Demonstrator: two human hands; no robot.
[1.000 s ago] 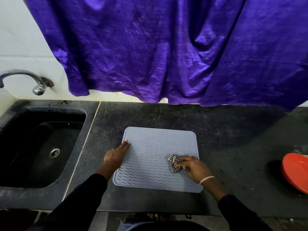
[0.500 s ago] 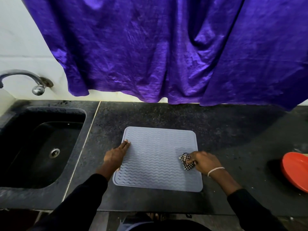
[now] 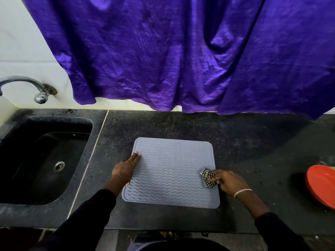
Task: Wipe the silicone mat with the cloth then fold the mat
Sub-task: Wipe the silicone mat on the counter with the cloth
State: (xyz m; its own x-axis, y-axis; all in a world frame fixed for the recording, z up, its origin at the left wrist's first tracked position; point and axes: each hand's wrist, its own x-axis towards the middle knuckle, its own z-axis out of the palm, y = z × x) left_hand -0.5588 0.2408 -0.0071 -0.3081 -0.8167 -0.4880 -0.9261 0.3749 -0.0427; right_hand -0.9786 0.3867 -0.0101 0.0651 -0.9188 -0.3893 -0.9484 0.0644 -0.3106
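A grey silicone mat (image 3: 172, 171) with a wavy ribbed pattern lies flat on the dark countertop, in the middle of the view. My left hand (image 3: 126, 169) rests flat on the mat's left edge, fingers stretched forward and pressing it down. My right hand (image 3: 228, 181) is at the mat's right edge, clutching a small black-and-white checked cloth (image 3: 206, 178) that touches the mat surface. A bracelet sits on my right wrist.
A black sink (image 3: 41, 160) with a metal tap (image 3: 39, 93) is set in the counter to the left. A red plate (image 3: 320, 185) lies at the far right edge. A purple curtain (image 3: 181, 51) hangs over the wall behind the counter.
My right hand has slid the cloth rightwards across the mat, from near its middle to its right edge. The left hand has stayed in place on the left edge.
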